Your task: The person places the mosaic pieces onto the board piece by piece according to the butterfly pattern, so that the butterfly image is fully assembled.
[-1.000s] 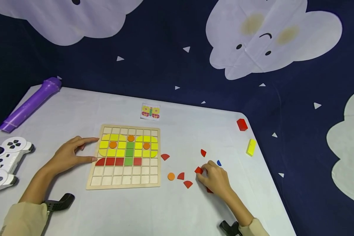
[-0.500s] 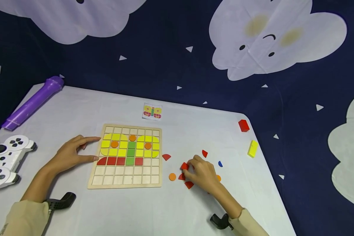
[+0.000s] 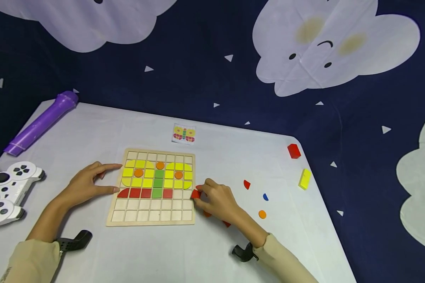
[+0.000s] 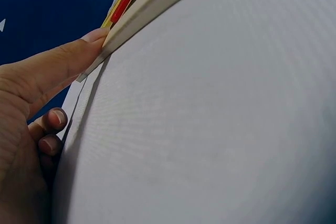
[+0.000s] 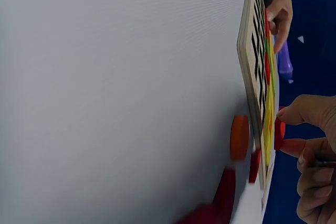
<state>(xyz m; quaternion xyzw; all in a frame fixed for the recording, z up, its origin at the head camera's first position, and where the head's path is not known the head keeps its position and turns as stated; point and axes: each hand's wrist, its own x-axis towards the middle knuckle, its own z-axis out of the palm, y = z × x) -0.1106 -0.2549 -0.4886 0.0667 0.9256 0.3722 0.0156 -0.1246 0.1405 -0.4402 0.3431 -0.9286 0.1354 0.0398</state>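
A wooden grid board [image 3: 148, 225] lies on the white table, bearing yellow, green, red and orange tiles in a butterfly-like pattern. My left hand [image 3: 81, 184] touches the board's left edge with thumb and index finger spread apart; in the left wrist view the thumb [image 4: 71, 59] rests on the rim. Between thumb and fingertips, my right hand [image 3: 219, 200] pinches a red square tile [image 3: 195, 194] at the board's right edge. The right wrist view has this red tile [image 5: 280, 129] held above board level. An orange disc [image 3: 207, 214] and red pieces are partly hidden beneath the right hand.
Right of that hand lie a red quarter-circle [image 3: 246, 184], a blue piece [image 3: 265, 197] and an orange disc [image 3: 262, 214]. A butterfly picture card [image 3: 184, 134] sits behind the board. Red [image 3: 294, 151] and yellow [image 3: 304, 179] blocks, a game controller [image 3: 15, 192] and a purple microphone [image 3: 42, 122] are farther out.
My right hand has carried the red square tile leftward, from among the loose pieces to the board's right edge. The left hand has stayed at the board's left edge.
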